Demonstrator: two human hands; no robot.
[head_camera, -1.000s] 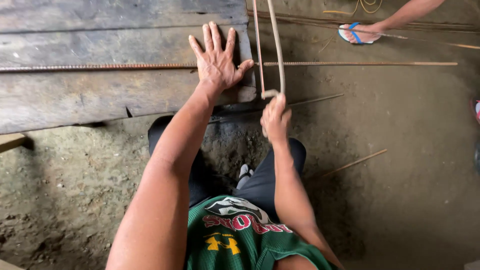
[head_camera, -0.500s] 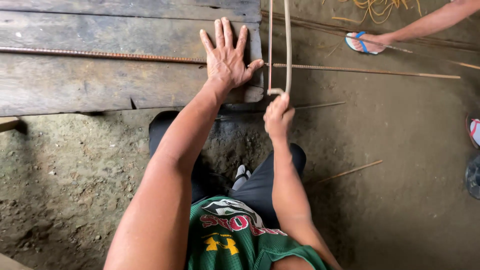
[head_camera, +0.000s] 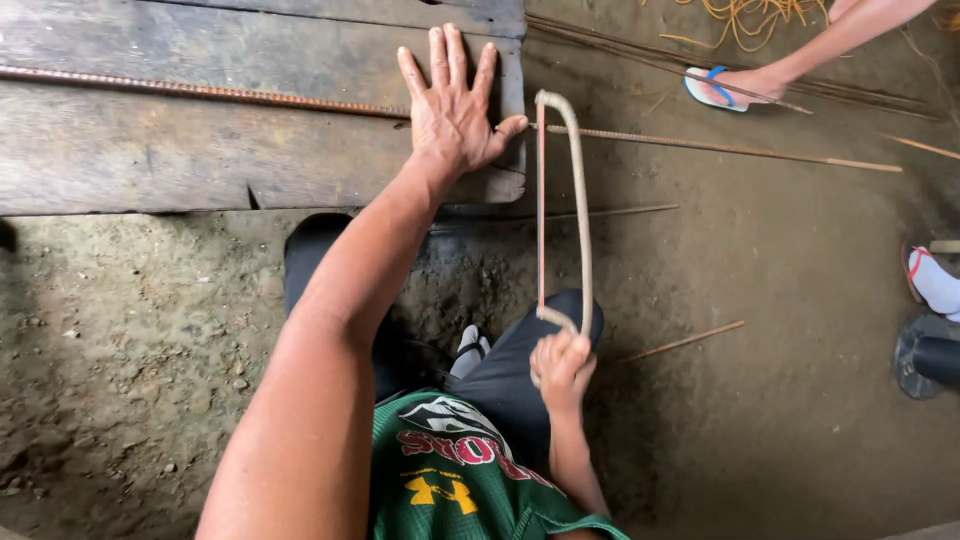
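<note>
- Left hand (head_camera: 452, 110): open, fingers spread, palm pressed flat on the long rusty ribbed steel bar (head_camera: 200, 90) at the right end of the weathered grey wooden plank bench (head_camera: 200, 160).
- Right hand (head_camera: 562, 368): fist closed around the handle of the hacksaw with bent-rod frame (head_camera: 578, 200), below the bench edge.
- Saw's far end meets the bar just right of the bench.
- Another person's foot in a blue-strapped sandal (head_camera: 722, 88) stands beyond the bench.

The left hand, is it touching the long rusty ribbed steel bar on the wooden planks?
Touching. The head view shows the left hand pressed flat over the rusty ribbed steel bar.
</note>
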